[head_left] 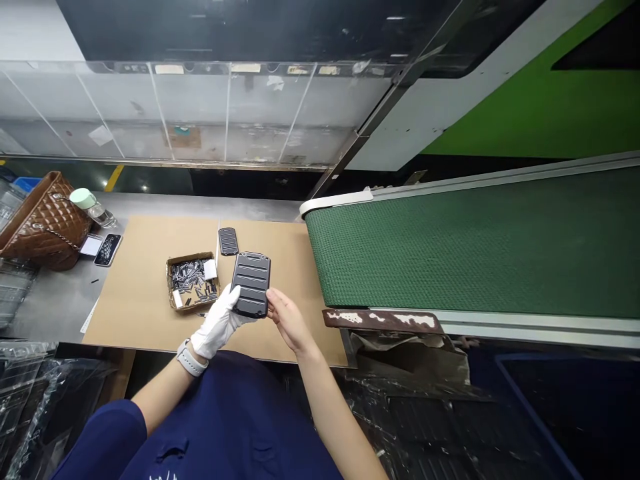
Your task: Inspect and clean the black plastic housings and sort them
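A black ribbed plastic cover [251, 283] is held up over the cardboard between both hands. My left hand [220, 325], in a white glove, is closed on its left edge, thumb lying on the face. The bare fingers of my right hand [286, 317] pinch its lower right edge. Just beyond it, a second, smaller-looking black ribbed cover [229, 241] lies flat. To the left stands a shallow cardboard box [171, 283] with many small dark strip-like parts [190, 275] and some white pieces inside.
Brown cardboard [135, 293] covers the worktable. At its left are a phone [108, 250], a bottle with a pale green lid [95, 207] and a brown quilted bag [50, 223]. A green conveyor belt [470, 247] runs off rightward. Black plastic trays [430, 427] sit low at right.
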`<action>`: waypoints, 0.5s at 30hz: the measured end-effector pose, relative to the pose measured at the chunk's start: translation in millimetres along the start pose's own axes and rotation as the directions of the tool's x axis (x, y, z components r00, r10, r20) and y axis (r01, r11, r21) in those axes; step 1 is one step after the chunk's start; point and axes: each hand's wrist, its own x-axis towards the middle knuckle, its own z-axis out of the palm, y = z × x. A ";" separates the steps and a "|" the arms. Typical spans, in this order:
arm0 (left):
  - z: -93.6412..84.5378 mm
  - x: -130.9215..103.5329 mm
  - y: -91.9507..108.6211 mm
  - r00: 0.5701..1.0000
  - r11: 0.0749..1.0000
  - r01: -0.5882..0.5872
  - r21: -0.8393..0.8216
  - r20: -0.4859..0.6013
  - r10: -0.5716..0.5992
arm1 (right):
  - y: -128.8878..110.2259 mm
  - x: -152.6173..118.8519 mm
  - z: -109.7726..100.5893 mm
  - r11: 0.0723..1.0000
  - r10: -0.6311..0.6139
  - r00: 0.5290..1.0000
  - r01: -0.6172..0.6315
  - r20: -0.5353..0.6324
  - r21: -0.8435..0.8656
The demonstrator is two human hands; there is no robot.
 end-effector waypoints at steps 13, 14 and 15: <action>-1.0 -5.2 1.3 0.999 0.999 -0.032 0.021 0.018 0.032 | 0.3 -4.8 4.2 1.000 0.001 1.000 -0.001 -0.006 -0.029; -1.2 -5.5 1.1 0.999 0.999 -0.031 0.020 0.018 0.031 | 0.7 -4.9 4.1 1.000 0.001 1.000 -0.001 -0.006 -0.029; -1.5 -5.6 0.8 0.999 0.999 -0.029 0.019 0.018 0.029 | 1.1 -5.1 4.0 1.000 0.002 1.000 -0.002 -0.007 -0.029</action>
